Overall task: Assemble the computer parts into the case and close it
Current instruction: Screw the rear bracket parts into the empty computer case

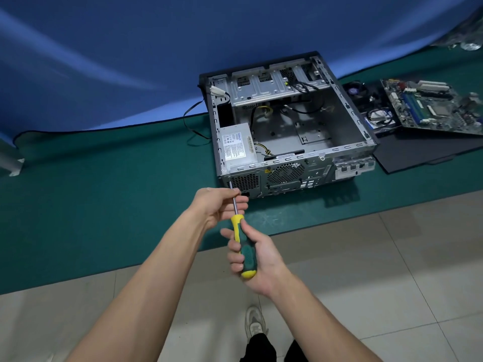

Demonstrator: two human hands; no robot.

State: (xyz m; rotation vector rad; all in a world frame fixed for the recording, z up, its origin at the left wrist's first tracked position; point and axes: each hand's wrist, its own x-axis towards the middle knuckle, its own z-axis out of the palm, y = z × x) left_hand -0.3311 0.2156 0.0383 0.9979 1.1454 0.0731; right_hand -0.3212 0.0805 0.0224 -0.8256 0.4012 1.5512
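Observation:
An open grey computer case (pixel 347 150) lies on its side on the green mat, its rear panel facing me. A power supply (pixel 236 148) sits inside at the near left corner. My right hand (pixel 257 262) grips the green and yellow handle of a screwdriver (pixel 244 244). My left hand (pixel 219 205) pinches the metal shaft near its tip, which points at the case's rear left corner. A motherboard (pixel 428 105) lies on the mat to the right of the case, with a fan (pixel 356 91) and a drive with cables (pixel 379 117) beside it.
A black side panel (pixel 418 152) lies flat right of the case under the loose parts. A black cable (pixel 190 121) trails from the case's left side. The green mat (pixel 104 192) ends at a tiled floor (pixel 392 270); my shoe (pixel 254 325) is below.

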